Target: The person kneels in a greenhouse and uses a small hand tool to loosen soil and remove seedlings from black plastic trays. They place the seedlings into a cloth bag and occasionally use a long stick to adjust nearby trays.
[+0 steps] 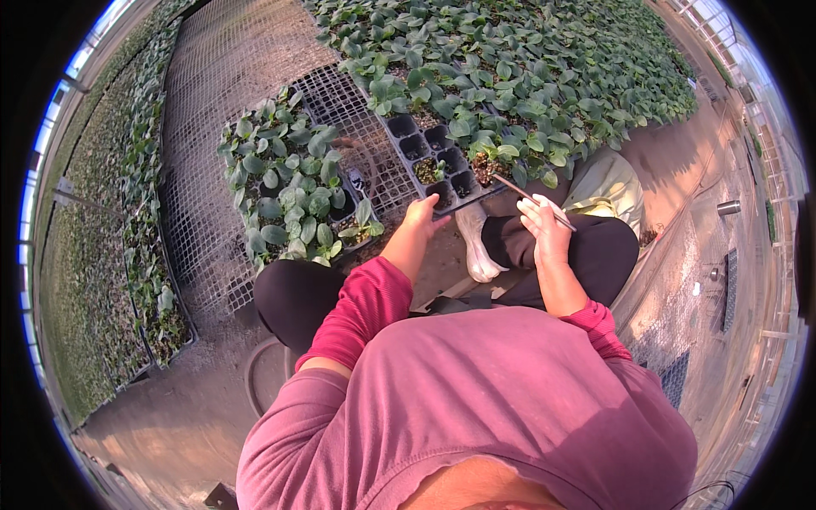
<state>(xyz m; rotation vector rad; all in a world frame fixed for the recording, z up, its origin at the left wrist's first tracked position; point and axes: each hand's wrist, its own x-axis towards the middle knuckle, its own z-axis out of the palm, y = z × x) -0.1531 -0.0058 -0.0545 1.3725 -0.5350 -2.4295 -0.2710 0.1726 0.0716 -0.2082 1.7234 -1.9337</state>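
Observation:
My left hand [422,217] is at the near end of a black plastic cell tray [413,171], fingers apart and nothing visible in them. Its fingertips reach the tray's front corner cell; whether they touch the soil I cannot tell. One of the cells nearby has a small seedling [440,169] standing in it, while several around it show only dark soil or bare walls. In my right hand [546,223] is a thin brown stick [528,196]. It slants up to the left, its tip over a clump of brown growing medium [488,169] at the tray's right side.
Left of the tray is another tray of leafy seedlings [287,185]. Wire mesh [223,83] lies beyond it, and dense seedlings [542,64] fill the far right. A pale covered foot [477,248] is just in front of the tray. A whitish bag [615,188] lies beside my right knee.

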